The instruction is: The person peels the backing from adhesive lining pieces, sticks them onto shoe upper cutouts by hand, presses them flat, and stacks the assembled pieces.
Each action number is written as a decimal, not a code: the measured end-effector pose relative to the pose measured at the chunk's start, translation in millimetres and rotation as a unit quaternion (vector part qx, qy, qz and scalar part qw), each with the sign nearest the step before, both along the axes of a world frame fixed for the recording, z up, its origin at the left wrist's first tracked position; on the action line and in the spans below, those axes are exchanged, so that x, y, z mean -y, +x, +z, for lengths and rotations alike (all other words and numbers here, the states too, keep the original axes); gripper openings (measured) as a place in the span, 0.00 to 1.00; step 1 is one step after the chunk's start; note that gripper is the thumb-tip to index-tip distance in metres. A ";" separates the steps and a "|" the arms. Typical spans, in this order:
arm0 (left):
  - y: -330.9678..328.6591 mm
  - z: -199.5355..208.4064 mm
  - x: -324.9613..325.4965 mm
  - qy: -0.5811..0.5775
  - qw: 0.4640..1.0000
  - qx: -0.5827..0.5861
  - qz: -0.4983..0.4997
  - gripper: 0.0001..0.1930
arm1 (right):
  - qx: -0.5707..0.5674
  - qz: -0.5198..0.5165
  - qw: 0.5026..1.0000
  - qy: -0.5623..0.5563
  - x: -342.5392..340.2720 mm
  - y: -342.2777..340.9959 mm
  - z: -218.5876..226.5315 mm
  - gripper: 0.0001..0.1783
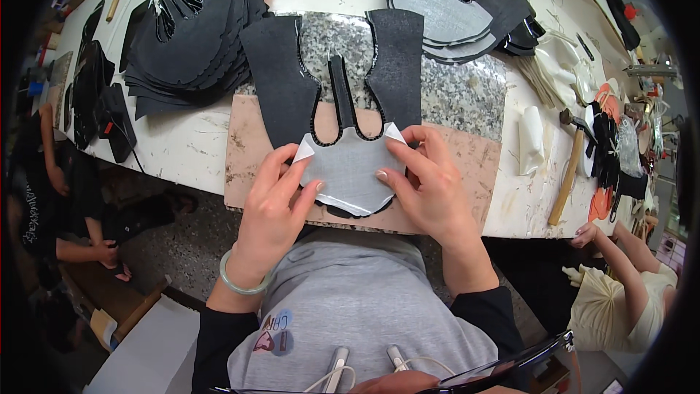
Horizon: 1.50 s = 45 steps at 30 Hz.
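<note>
Flat in front of me lies a black shoe upper (277,73) with two broad side flaps, rounded cut-outs and a narrow strip between them. Its near, rounded end shows a light grey lining (346,171), and a small white corner is turned up on each side. My left hand (270,201) is closed on the left edge, its fingers at the white corner and its thumb near the grey lining. My right hand (440,190) grips the opposite edge, index finger by the other white corner and thumb on the lining.
Under the upper are a pinkish board (248,135) and a speckled stone slab (467,98). Stacks of black pieces (193,51) and grey-lined pieces (452,18) stand behind. A hammer (567,175) and a white roll (531,138) lie at right. Other people sit on both sides.
</note>
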<state>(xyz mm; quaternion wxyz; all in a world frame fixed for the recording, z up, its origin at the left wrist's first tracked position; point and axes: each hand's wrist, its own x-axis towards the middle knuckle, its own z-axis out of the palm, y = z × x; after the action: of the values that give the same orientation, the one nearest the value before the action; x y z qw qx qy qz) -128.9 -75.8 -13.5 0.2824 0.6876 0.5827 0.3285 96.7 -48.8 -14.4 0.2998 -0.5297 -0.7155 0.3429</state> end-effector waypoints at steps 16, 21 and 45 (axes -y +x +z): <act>-21.3 -3.5 4.0 0.078 0.958 -0.275 0.028 0.28 | 0.178 -0.020 0.979 0.101 2.6 20.5 4.2 0.28; -21.7 -1.9 2.3 0.084 0.952 -0.291 0.042 0.31 | 0.241 0.067 0.935 0.252 -3.1 14.5 14.4 0.24; -4.0 -8.3 20.2 0.070 0.959 -0.247 -0.121 0.27 | 0.046 0.370 0.924 0.089 -12.6 12.0 13.3 0.29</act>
<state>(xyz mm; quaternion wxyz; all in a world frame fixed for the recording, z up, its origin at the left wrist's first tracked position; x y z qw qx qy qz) -132.9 -96.0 -21.9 0.1188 0.8306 0.5223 0.1522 108.6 -36.3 -1.1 0.1644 -0.2140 -0.9012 0.3392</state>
